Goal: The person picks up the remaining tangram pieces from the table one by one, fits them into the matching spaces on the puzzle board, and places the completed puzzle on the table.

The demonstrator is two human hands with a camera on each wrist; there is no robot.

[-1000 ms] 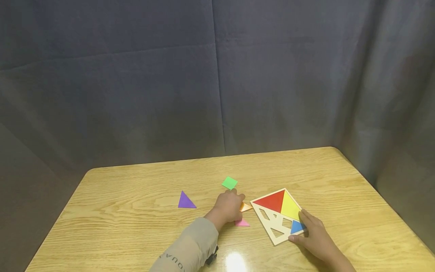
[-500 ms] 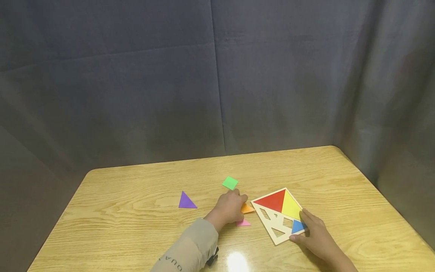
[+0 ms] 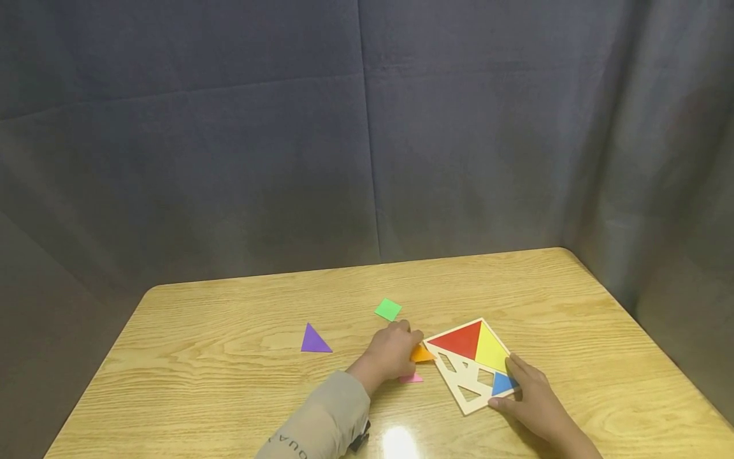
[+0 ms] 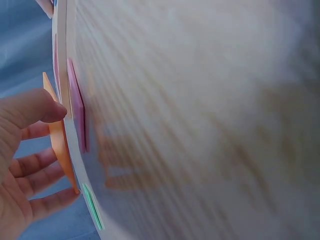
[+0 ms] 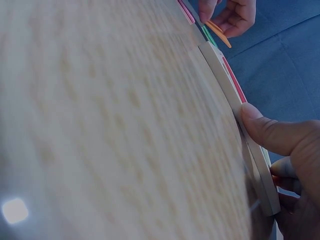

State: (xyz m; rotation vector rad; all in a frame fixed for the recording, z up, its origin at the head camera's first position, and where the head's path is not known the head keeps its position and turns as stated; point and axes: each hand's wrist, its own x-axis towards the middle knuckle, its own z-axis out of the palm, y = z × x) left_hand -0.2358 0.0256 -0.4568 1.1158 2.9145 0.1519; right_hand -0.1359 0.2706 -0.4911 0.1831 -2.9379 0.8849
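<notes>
In the head view my left hand (image 3: 392, 350) pinches an orange tangram piece (image 3: 423, 354), part of which the hand covers. Its tip reaches over the left edge of the wooden tangram board (image 3: 466, 380). The left wrist view shows the orange piece (image 4: 60, 145) tilted between thumb and fingers, raised off the table. My right hand (image 3: 534, 401) grips the board's right corner, thumb on the near edge. Set in the board are a red triangle (image 3: 460, 340), a yellow triangle (image 3: 490, 348) and a blue piece (image 3: 503, 383); several cut-outs show bare.
On the wooden table (image 3: 201, 382), a pink piece (image 3: 411, 378) lies partly under the left hand. A green square (image 3: 388, 310) lies beyond that hand, and a purple triangle (image 3: 313, 340) lies to its left. A dark curtain (image 3: 287, 159) hangs behind the table.
My left hand has shifted slightly right, lifting the orange piece from the table until its tip overlaps the board's edge. The right hand and board stay nearly still.
</notes>
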